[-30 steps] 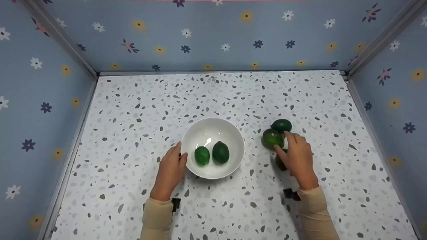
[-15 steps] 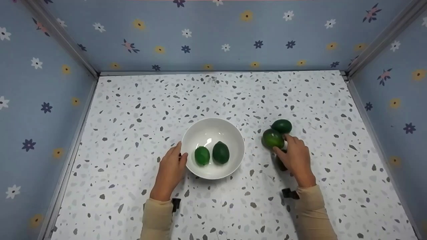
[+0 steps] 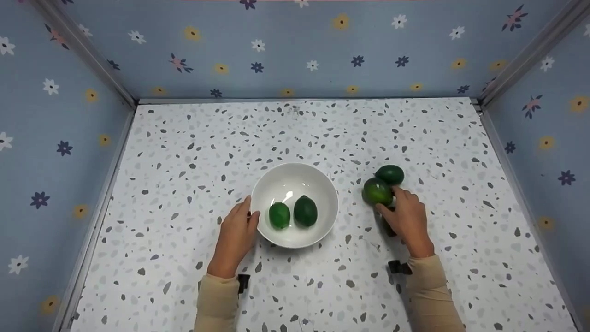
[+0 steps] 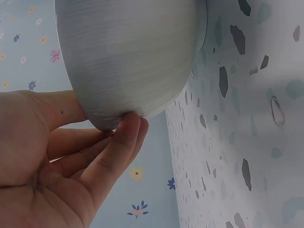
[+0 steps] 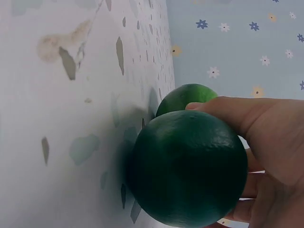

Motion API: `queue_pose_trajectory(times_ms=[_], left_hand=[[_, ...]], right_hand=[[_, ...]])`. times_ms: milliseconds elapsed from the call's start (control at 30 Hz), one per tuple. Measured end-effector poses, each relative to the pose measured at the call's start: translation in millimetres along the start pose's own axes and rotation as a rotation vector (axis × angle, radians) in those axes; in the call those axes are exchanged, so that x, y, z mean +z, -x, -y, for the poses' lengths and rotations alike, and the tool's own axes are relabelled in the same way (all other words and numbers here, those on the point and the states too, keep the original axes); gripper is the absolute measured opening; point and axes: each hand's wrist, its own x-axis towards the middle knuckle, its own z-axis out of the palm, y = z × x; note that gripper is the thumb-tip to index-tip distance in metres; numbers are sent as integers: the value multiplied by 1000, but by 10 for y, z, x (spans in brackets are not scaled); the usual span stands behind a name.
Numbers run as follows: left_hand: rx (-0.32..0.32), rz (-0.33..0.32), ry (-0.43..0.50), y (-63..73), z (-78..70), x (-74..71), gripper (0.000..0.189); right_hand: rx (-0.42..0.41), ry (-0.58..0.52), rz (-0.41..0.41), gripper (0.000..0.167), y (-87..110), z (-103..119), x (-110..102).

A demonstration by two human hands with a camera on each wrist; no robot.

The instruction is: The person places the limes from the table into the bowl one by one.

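While my left hand (image 3: 236, 230) pinches the edge of the white bowl (image 3: 295, 177), my right hand (image 3: 409, 216) curls, fruit-wide, around a round green fruit (image 3: 378, 190) (how tightly, I can't tell). One dark fruit (image 3: 390, 174) sits just past it, a second dark fruit (image 3: 388, 228) nearer me. Two smooth fruits (image 3: 305, 211) lie in the bowl.

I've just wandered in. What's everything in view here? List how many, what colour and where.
table: 1, white with grey flecks, beneath everything
walls: 3, blue with flowers, left, right and far sides
bowl: 1, white, on the table
bright fruit: 1, light green, in the bowl, left
dark fruit: 1, dark green, in the bowl, right
far fruit: 1, dark green, table, right of the bowl
round fruit: 1, mottled green, beside the far fruit
half-hidden fruit: 1, dark green, nearer than the round fruit
sleeves: 2, tan, both forearms
wrist gadgets: 2, black, inner side of each cuff
left hand: 1, bare, at the bowl's rim
right hand: 1, bare, at the round fruit
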Motion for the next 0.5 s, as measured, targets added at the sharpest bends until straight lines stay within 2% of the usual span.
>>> queue_pose_trajectory(times_ms=[333, 500], left_hand=[[-2, 4, -11, -2, -12, -6, 51], [13, -2, 1, 6, -6, -10, 51]], right_hand=[[-3, 8, -23, 57, 5, -2, 10], [-34, 2, -60, 51, 5, 3, 3]])
